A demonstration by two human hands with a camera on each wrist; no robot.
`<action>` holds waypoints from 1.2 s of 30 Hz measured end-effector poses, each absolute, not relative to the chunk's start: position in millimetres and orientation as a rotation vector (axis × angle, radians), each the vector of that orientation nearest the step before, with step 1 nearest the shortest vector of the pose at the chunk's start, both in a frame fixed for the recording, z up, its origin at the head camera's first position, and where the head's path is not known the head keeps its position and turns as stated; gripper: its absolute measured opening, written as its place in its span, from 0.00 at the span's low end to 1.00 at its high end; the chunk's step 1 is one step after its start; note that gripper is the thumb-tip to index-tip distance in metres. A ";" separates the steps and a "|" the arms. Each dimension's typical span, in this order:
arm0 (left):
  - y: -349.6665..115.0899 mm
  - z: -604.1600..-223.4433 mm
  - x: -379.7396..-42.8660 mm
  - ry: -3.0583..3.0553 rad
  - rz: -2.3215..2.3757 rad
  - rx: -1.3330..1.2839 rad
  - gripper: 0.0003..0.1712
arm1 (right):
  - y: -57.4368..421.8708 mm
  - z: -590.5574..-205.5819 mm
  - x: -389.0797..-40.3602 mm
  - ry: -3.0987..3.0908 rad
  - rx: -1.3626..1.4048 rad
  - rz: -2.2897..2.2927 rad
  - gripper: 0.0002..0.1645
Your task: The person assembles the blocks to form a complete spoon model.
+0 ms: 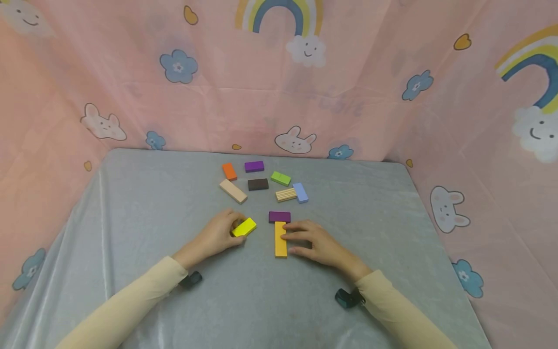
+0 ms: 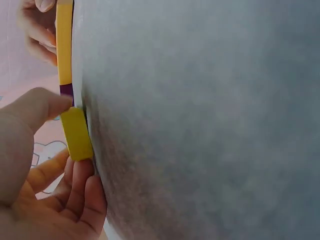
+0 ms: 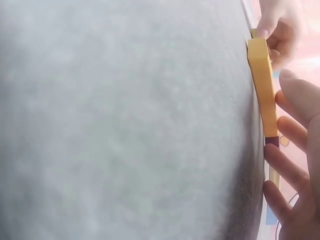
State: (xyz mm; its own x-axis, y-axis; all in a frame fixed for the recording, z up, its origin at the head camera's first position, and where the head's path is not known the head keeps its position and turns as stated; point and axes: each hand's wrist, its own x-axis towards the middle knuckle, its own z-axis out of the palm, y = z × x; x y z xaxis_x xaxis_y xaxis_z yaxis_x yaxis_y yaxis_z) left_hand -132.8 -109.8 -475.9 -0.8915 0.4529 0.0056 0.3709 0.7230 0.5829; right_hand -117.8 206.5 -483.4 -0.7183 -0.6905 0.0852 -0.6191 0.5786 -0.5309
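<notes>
From my end, the head view put the yellow block [image 1: 245, 226] just left of the middle of the frame, slanted up toward the right. The left hand [image 1: 218, 233] was clamped on it, and the left wrist view showed the thumb at its upper end and fingers at its lower one. Whether its underside touched the cloth [image 1: 261, 300], I could not tell. The right hand [image 1: 321, 245] had its fingers apart and gripped nothing, with fingertips at the right edge of the amber block [image 1: 280, 245], which stood lengthwise below the centre. That block's top end met the plum block [image 1: 279, 216]; I could not make out whether it overlapped.

To handle this well, I judged that the left pinch needed to be light, with the block turned square before any release. The right fingertips, I thought, should only steady the amber block, since a sideways push could skew it against the plum one. Bringing yellow in low and slowly seemed the safest way to avoid a knock
</notes>
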 end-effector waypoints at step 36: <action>-125.2 -468.1 -158.2 2.434 0.848 0.857 0.40 | 196.4 -482.4 -127.3 2.776 -1.280 -0.809 0.23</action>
State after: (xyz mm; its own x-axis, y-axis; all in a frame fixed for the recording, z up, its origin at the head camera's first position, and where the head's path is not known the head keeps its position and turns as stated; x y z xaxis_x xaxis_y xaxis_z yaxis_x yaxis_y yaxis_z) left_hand -158.2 -125.2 -468.1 -0.7207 0.6691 -0.1812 0.4117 0.6234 0.6647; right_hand -127.3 196.4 -482.4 -0.6724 -0.7052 0.2251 -0.7157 0.5415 -0.4411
